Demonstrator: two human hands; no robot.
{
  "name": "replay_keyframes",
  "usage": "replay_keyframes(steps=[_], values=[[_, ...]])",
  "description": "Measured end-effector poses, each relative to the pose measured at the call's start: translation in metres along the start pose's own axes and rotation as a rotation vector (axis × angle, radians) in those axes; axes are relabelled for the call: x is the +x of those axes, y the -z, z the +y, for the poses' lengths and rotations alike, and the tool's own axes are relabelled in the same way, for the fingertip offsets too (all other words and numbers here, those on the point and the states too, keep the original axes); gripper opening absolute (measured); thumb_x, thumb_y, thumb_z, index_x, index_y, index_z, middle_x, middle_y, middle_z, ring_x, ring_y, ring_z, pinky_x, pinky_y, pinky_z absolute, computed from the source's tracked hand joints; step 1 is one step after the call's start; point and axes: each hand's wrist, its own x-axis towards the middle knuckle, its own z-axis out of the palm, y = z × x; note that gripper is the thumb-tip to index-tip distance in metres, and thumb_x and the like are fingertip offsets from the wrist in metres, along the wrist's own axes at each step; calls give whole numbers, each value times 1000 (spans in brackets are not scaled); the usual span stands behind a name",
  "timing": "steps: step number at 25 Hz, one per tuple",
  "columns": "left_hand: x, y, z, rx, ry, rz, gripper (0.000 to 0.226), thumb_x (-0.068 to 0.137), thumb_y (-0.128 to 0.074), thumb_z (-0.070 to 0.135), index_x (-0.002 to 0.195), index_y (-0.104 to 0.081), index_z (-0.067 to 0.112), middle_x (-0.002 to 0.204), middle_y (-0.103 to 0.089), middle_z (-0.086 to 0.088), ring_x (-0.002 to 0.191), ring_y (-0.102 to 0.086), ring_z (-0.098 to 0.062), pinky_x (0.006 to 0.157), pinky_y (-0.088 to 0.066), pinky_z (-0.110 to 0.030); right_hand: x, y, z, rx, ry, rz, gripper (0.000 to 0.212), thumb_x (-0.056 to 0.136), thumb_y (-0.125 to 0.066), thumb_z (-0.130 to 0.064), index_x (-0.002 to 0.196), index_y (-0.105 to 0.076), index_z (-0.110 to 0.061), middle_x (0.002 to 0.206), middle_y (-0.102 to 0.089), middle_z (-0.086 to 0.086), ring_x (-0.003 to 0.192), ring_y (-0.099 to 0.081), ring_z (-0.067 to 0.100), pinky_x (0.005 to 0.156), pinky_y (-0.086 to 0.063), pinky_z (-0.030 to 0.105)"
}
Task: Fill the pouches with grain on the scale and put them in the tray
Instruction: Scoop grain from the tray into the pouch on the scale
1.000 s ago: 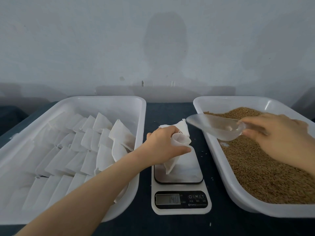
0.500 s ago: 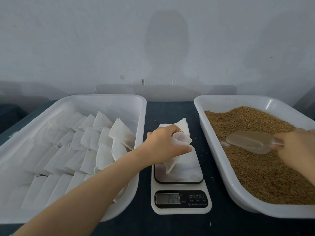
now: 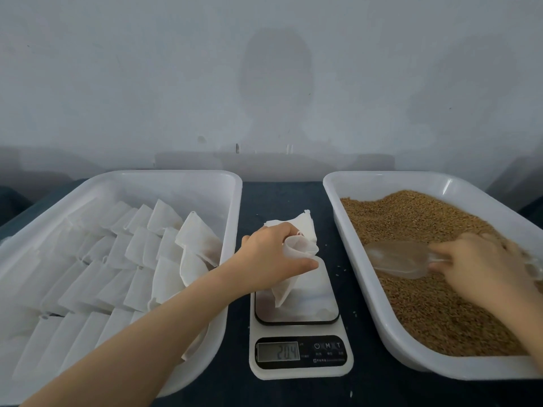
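Gripping a white fabric pouch (image 3: pixel 302 248) above the white digital scale (image 3: pixel 299 373), the left hand (image 3: pixel 270 259) curls round its mouth. Right of the scale, the right hand (image 3: pixel 482 268) clasps a clear plastic scoop (image 3: pixel 396 259). The scale's display (image 3: pixel 278 351) reads 204.

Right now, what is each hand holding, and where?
Left hand grips the pouch at its open mouth; right hand grips the scoop by its handle.
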Motion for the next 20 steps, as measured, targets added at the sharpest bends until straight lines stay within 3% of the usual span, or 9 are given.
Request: replay_keyframes(steps=[2, 5, 11, 14, 17, 20], values=[[0, 0, 0, -3, -1, -1, 37, 79, -68, 52, 106, -49, 35, 107, -57, 11, 100, -55, -15, 101, -42, -46, 0, 2, 3, 203, -55, -111, 32, 88, -58, -44, 120, -56, -48, 113, -65, -11, 110, -55, 20, 105, -34, 48], [0, -1, 1, 0, 5, -12, 40, 79, -68, 52, 108, -48, 35, 110, -56, 11, 103, -54, -15, 102, -42, -45, -2, 4, 11, 393, -97, -227, 38, 86, -61, -44, 124, -57, -40, 125, -62, -5, 113, -56, 25, 104, -37, 54], [0, -1, 0, -11, 13, -11, 42, 78, -68, 52, 111, -49, 34, 111, -57, 9, 103, -54, -17, 100, -44, -45, -8, 7, 17, 513, -97, -187, 39, 85, -64, -35, 124, -59, -32, 123, -63, -4, 112, -58, 24, 101, -40, 55], [0, -1, 0, -7, 12, -17, 42, 78, -68, 52, 111, -49, 34, 112, -57, 9, 103, -54, -17, 100, -44, -45, -11, 14, 19, 527, -63, -147, 34, 85, -64, -35, 119, -61, -37, 119, -65, -5, 108, -60, 24, 98, -42, 54], [0, 0, 0, -9, 6, -14, 40, 78, -68, 52, 108, -49, 34, 107, -57, 10, 100, -54, -17, 99, -44, -45, -13, 29, 18, 539, 23, -71, 32, 82, -64, -36, 113, -60, -45, 113, -68, -4, 97, -63, 24, 82, -51, 47], [1, -1, 0, -12, 10, -22, 40, 78, -68, 52, 107, -47, 35, 108, -56, 9, 101, -54, -17, 99, -44, -44, -11, 49, 13, 578, 122, -14, 32, 80, -64, -35, 98, -52, -59, 106, -65, -12, 80, -58, 10, 76, -51, 37]])
